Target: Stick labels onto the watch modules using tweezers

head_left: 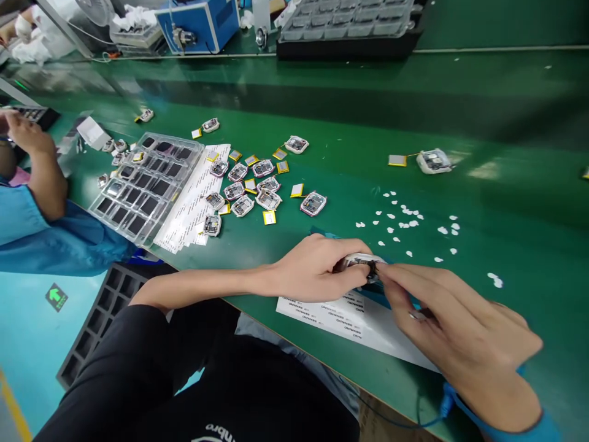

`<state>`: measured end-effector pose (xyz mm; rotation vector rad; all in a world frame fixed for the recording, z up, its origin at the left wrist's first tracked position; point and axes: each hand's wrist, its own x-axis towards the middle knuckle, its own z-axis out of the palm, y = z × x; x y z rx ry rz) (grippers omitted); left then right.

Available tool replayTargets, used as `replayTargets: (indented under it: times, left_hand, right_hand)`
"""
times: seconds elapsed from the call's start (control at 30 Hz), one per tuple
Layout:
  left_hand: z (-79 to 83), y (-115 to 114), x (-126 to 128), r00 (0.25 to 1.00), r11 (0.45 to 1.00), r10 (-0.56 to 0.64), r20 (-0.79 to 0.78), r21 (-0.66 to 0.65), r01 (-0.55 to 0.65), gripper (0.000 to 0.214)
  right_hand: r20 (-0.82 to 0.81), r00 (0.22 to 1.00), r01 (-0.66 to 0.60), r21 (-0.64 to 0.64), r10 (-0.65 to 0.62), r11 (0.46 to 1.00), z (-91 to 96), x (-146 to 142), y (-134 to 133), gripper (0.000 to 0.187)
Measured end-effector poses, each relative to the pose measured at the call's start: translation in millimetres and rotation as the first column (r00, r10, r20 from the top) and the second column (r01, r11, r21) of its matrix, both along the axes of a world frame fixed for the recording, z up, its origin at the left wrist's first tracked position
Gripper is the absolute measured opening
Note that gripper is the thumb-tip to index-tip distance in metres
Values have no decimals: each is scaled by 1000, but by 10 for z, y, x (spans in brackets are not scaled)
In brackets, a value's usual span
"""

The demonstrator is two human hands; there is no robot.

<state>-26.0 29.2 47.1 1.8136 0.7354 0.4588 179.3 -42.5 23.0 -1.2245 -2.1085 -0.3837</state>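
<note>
My left hand is closed around a small white watch-like device held just above the green bench. My right hand comes in from the right, with thumb and forefinger pinched together at the device's open face. What those fingertips hold is too small to make out. A white label sheet lies on the bench under both hands. A blue strap circles my right wrist.
A pile of similar open devices with yellow batteries lies further back, next to a clear tray of black screens and label strips. Small white bits are scattered at right. Another device sits alone. A co-worker's arm is at left.
</note>
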Motion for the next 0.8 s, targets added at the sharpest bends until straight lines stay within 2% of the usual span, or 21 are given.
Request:
replayTargets:
  times: [0.17, 0.3, 0.4, 0.5, 0.8]
  left_hand:
    - [-21, 25, 1, 999, 1000, 14, -47, -2, -14, 16]
    - [-17, 54, -3, 999, 998, 36, -16, -59, -36, 19]
    - [2, 53, 2, 999, 999, 2, -46, -46, -4, 25]
    - [18, 40, 6, 997, 999, -41, -68, -34, 38, 27]
    - [-47, 54, -1, 998, 985, -60, 2, -160, 60, 18]
  right_hand:
    - [17, 998, -61, -14, 61, 998, -38, 74, 27, 31]
    - [-106, 992, -72, -94, 62, 993, 21, 63, 57, 27]
    - [-193, 979, -87, -132, 61, 987, 41, 39, 68, 19]
    - [-230, 973, -51, -122, 22, 991, 34, 23, 64, 21]
    - [-81, 997, 19, 3, -19, 1000, 2, -10, 60, 27]
